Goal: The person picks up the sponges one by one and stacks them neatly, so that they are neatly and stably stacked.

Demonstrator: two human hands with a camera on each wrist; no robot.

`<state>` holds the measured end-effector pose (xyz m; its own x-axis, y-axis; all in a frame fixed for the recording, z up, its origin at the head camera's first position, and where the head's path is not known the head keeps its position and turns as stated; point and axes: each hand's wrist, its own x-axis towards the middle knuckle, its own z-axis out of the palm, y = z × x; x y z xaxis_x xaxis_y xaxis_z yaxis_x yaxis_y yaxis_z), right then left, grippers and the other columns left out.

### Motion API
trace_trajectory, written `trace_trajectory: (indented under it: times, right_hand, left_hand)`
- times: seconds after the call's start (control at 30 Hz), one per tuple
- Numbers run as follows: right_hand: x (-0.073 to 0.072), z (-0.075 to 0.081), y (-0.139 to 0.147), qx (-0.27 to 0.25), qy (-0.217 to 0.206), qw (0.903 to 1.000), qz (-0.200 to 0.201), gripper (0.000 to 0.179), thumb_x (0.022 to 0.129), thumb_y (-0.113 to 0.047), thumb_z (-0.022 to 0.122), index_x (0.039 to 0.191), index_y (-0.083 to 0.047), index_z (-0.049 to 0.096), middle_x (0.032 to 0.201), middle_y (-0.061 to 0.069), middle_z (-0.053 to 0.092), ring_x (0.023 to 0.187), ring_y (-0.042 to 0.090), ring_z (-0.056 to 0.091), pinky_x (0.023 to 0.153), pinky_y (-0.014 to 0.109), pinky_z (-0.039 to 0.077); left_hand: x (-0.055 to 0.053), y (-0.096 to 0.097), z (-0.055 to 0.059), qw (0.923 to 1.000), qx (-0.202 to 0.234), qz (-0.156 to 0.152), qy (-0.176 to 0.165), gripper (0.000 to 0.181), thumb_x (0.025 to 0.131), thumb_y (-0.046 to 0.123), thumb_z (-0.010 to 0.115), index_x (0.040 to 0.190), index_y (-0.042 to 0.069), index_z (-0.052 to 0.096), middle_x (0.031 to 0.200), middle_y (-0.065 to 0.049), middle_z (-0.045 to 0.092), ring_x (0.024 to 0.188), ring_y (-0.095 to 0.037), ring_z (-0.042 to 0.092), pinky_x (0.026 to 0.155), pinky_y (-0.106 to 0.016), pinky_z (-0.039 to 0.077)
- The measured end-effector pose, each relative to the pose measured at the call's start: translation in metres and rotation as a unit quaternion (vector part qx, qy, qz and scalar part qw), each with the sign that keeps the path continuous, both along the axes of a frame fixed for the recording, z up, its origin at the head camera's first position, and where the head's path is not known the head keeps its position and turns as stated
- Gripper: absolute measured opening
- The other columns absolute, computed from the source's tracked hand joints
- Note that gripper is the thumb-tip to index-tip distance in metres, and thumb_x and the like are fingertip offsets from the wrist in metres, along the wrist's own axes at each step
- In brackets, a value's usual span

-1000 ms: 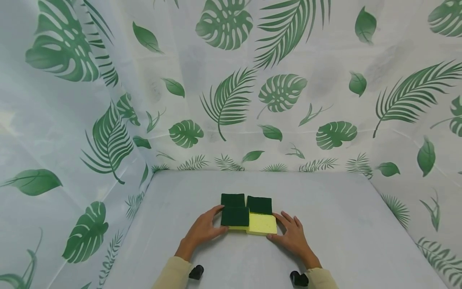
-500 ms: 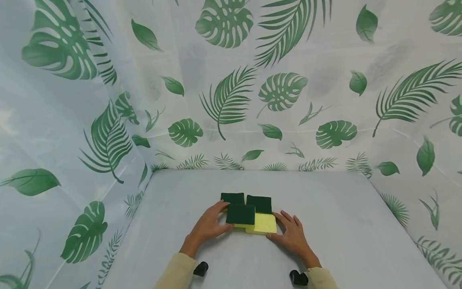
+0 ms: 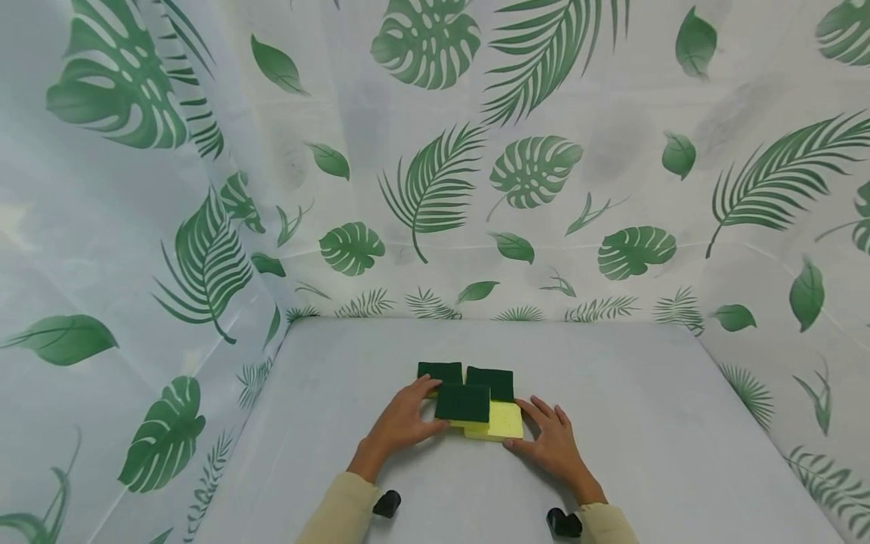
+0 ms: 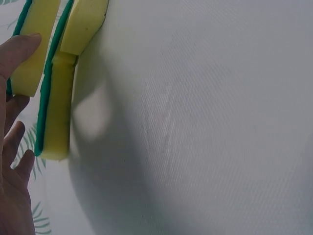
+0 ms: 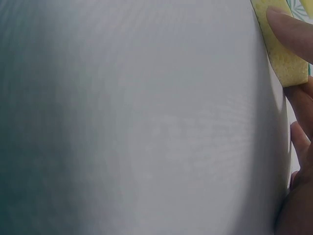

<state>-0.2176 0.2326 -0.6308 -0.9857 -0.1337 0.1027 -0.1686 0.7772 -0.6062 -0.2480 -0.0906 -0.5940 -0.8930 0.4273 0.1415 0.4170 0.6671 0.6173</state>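
Note:
My left hand (image 3: 402,419) holds a sponge (image 3: 463,403) by its left end between thumb and fingers, its dark green scouring side up. In the head view this sponge overlaps the left part of a second sponge (image 3: 504,420), which lies yellow side up. Thumb and fingers of my right hand (image 3: 552,444) grip that yellow-side-up sponge at its right end. Just behind, two more sponges lie green side up, a left one (image 3: 438,371) and a right one (image 3: 495,382). The left wrist view shows the held sponge (image 4: 32,46) raised above the others.
A white table (image 3: 646,393) carries the sponges. Leaf-printed white sheets hang as a back wall (image 3: 448,219) and a left wall (image 3: 129,249). Black wrist devices show under the left sleeve (image 3: 343,506) and the right sleeve (image 3: 607,524).
My left hand has moved right with its green-topped sponge, which now covers more of the yellow-side-up one. My right hand stays where it was on its sponge.

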Motion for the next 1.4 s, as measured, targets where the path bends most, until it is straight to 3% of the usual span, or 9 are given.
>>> trace_trajectory:
  times: [0.33,0.63,1.4]
  right_hand:
    - [0.000,0.003,0.000,0.002,-0.033,0.9995,-0.004,0.089,0.082,-0.053,0.089,0.153,-0.007,0.058,0.158,0.030,0.047,0.152,0.049,0.035,0.125,0.068,0.006]
    - [0.001,0.002,0.001,-0.008,-0.008,0.9999,0.003,0.088,0.082,-0.052,0.088,0.151,-0.005,0.060,0.155,0.030,0.051,0.150,0.050,0.037,0.123,0.070,0.009]
    - [0.000,-0.001,0.002,-0.007,-0.003,1.0000,0.003,0.087,0.083,-0.051,0.087,0.151,-0.006,0.059,0.156,0.028,0.051,0.151,0.048,0.036,0.124,0.069,0.007]
  left_hand:
    - [-0.001,0.009,0.001,1.0000,-0.005,-0.006,-0.002,0.077,0.094,0.046,0.081,0.158,0.014,0.053,0.165,-0.016,0.044,0.148,-0.037,0.046,0.117,-0.058,0.042]
    - [-0.001,0.018,0.000,0.9999,-0.006,-0.007,0.004,0.077,0.094,0.046,0.083,0.157,0.013,0.054,0.165,-0.017,0.045,0.148,-0.037,0.047,0.116,-0.058,0.043]
    - [-0.001,0.034,-0.002,0.9996,-0.023,-0.007,0.014,0.076,0.093,0.046,0.083,0.157,0.015,0.055,0.166,-0.015,0.043,0.149,-0.038,0.045,0.115,-0.059,0.044]
